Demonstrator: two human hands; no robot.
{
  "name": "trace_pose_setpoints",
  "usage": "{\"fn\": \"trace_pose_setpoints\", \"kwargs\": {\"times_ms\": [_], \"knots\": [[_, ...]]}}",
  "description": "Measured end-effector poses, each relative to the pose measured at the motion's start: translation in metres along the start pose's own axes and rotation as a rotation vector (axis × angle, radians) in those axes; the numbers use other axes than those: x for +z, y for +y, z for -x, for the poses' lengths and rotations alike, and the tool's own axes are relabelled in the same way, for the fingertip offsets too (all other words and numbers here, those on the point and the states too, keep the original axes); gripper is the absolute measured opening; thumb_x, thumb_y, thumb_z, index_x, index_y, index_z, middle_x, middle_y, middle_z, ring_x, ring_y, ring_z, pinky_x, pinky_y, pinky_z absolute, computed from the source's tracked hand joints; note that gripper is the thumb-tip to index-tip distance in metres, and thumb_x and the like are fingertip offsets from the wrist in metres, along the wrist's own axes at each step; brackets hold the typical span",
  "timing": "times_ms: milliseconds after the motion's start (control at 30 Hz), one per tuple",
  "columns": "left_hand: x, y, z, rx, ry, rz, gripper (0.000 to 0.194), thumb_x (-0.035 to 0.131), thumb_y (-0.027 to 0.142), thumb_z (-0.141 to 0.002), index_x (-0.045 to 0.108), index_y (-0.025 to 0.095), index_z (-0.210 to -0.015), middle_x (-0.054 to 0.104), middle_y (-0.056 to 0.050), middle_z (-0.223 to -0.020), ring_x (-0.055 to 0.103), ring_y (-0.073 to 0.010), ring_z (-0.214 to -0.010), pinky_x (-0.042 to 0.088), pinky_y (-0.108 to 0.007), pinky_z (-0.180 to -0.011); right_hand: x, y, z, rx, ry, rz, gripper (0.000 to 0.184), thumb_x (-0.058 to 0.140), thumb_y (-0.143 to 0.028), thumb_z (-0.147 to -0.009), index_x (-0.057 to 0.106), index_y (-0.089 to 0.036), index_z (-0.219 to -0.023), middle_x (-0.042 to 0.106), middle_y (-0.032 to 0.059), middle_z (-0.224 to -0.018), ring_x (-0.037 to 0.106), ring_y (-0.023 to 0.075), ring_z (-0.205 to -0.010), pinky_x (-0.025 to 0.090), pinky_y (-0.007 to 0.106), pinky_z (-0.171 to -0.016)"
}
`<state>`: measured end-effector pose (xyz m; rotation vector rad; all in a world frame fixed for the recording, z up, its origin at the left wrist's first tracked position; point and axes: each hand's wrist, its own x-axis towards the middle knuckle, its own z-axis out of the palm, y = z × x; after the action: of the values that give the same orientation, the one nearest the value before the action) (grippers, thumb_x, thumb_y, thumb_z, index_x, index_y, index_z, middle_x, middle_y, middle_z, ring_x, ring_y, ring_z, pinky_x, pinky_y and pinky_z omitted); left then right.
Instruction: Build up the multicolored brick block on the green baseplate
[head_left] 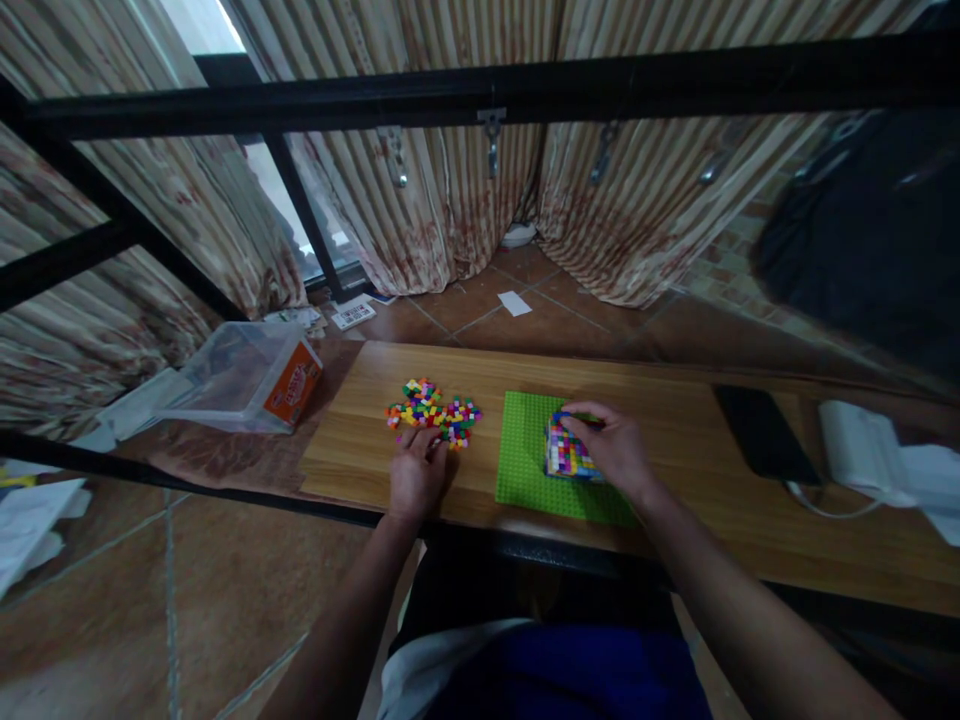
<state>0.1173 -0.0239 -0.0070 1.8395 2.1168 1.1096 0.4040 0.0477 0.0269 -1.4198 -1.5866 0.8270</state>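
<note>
A green studded baseplate (521, 450) lies on the wooden tabletop (352, 420). On it stands a block built of many small coloured bricks (568, 455), with a blue edge along its far side. My right hand (611, 445) is over the right part of this block, fingers pinched together at its far edge; whatever is between the fingertips is too small to make out. To the left, loose coloured bricks (431, 405) lie in a heap. My left hand (417, 470) rests at the near side of the heap, its fingers bent together among the bricks and their tips partly hidden.
A clear plastic box (232, 370) with an orange label stands left of the tabletop. On the right lie a black phone (765, 432) and a white device (862, 450) with a cable. A black metal bar (480, 95) crosses above, before striped curtains (450, 210).
</note>
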Motion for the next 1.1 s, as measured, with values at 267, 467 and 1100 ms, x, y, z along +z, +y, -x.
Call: {"fn": "trace_pose_setpoints", "kwargs": {"times_ms": [267, 467, 1100], "knots": [[0.001, 0.000, 0.000, 0.010, 0.011, -0.015, 0.013, 0.062, 0.025, -0.089, 0.070, 0.020, -0.098, 0.071, -0.008, -0.105, 0.068, -0.0211, -0.095, 0.055, -0.032, -0.087, -0.005, 0.007, 0.002, 0.131, -0.041, -0.068, 0.028, 0.072, -0.046, -0.074, 0.077, -0.022, -0.087, 0.077, 0.0045, -0.091, 0.069, 0.0212, -0.081, 0.052, 0.037, -0.079], [0.003, -0.001, 0.001, 0.018, 0.016, -0.003, 0.014, 0.060, 0.025, -0.091, 0.069, 0.019, -0.098, 0.070, -0.010, -0.104, 0.068, -0.0222, -0.098, 0.055, -0.034, -0.088, -0.004, 0.007, 0.000, 0.126, -0.052, -0.077, 0.029, 0.071, -0.047, -0.074, 0.077, -0.022, -0.088, 0.078, 0.0045, -0.089, 0.069, 0.0210, -0.080, 0.052, 0.037, -0.078], [0.003, -0.002, 0.002, 0.024, 0.000, 0.008, 0.014, 0.058, 0.022, -0.091, 0.069, 0.020, -0.099, 0.068, -0.009, -0.103, 0.067, -0.0204, -0.097, 0.055, -0.032, -0.088, -0.015, -0.005, -0.021, 0.199, -0.256, -0.087, 0.031, 0.078, -0.047, -0.063, 0.079, -0.021, -0.080, 0.076, 0.0039, -0.076, 0.064, 0.0176, -0.065, 0.049, 0.032, -0.064]]}}
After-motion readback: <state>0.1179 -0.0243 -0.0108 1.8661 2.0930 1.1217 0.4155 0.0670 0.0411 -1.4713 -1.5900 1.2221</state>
